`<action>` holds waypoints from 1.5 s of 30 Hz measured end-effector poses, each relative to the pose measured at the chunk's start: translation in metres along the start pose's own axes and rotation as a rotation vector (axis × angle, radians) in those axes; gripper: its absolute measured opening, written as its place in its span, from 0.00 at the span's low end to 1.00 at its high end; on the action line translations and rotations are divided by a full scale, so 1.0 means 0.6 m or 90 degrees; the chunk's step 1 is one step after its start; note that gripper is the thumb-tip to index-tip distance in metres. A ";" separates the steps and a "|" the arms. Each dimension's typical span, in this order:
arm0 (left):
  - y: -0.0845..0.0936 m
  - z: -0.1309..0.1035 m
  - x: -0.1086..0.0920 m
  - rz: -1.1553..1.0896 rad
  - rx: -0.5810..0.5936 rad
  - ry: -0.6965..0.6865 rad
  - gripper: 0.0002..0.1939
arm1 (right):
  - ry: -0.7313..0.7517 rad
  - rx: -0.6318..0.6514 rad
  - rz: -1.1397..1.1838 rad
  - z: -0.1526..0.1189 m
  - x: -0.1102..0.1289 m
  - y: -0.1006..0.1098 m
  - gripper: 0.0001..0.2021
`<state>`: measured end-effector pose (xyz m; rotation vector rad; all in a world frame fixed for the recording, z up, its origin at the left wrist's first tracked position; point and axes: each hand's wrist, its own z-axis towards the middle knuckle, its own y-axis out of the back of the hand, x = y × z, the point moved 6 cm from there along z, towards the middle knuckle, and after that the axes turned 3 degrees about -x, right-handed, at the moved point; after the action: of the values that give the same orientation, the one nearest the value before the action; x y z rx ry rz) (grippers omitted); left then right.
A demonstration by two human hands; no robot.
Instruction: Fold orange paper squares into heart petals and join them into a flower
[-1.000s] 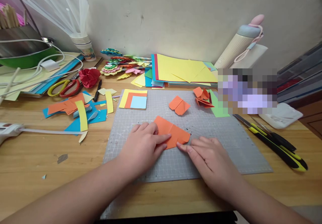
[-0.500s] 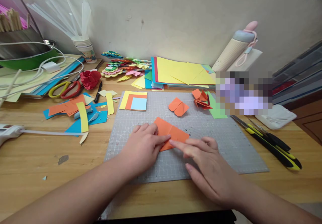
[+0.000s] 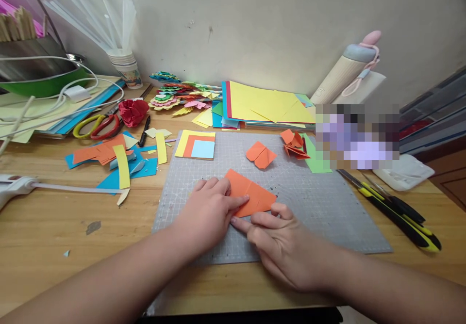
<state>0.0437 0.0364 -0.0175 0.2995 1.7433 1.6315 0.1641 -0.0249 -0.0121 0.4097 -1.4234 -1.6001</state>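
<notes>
Wall: plain, off-white [image 3: 255, 28], with small dark scuffs
Counter: light wood grain [image 3: 54, 275], against the wall
Right side: brown panelled cabinet [image 3: 449, 181]
Light: soft, uneven, dimmer toward the right corner

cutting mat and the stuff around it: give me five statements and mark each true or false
1. The left hand has a finger on the folded orange paper. True.
2. The scissors lie on the cutting mat. False: they lie to the left of it, on the table.
3. The light blue square lies on top of orange and yellow paper. True.
4. The crumpled red paper lies beside the black and yellow cutter. False: it is by the scissors, on the other side of the mat.
5. The straws stand in paper cups. True.
</notes>
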 end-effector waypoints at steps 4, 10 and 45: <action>0.005 -0.004 0.001 0.021 -0.029 0.010 0.16 | -0.058 0.006 0.044 0.007 -0.008 -0.001 0.21; 0.019 -0.012 0.029 0.052 -0.049 0.041 0.22 | -0.238 -0.029 0.127 0.016 -0.037 0.004 0.08; 0.072 -0.042 -0.035 0.073 -0.289 -0.307 0.12 | 0.163 -0.199 -0.121 0.037 -0.022 0.036 0.06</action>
<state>0.0302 0.0115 0.0286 0.5293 0.9858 1.7989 0.1629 0.0009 0.0094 0.5541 -0.9454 -1.8140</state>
